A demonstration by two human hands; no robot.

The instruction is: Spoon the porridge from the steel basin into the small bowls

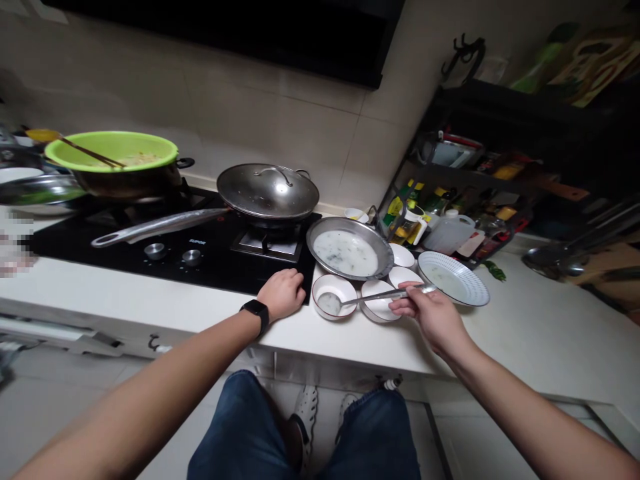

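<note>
My right hand (425,313) is closed around the handle of a metal ladle (373,296). The ladle's head, with whitish liquid in it, is in or just over a small white bowl (334,285) with a dark rim. Beside that stands a second small bowl (379,308), partly behind the handle and my fingers. Just behind them is a wide metal pan (314,248) of milky soup with dark bits. My left hand (281,293), a black watch on its wrist, rests with curled fingers where the stove meets the counter; nothing shows in it.
On the black gas stove (215,270) sit a lidded wok (267,190) and a pot under a green basin (113,143) with chopsticks. More small bowls (401,255) and a patterned plate (477,290) stand to the right. A bottle rack (445,173) rises behind. A blurred patch is at far left.
</note>
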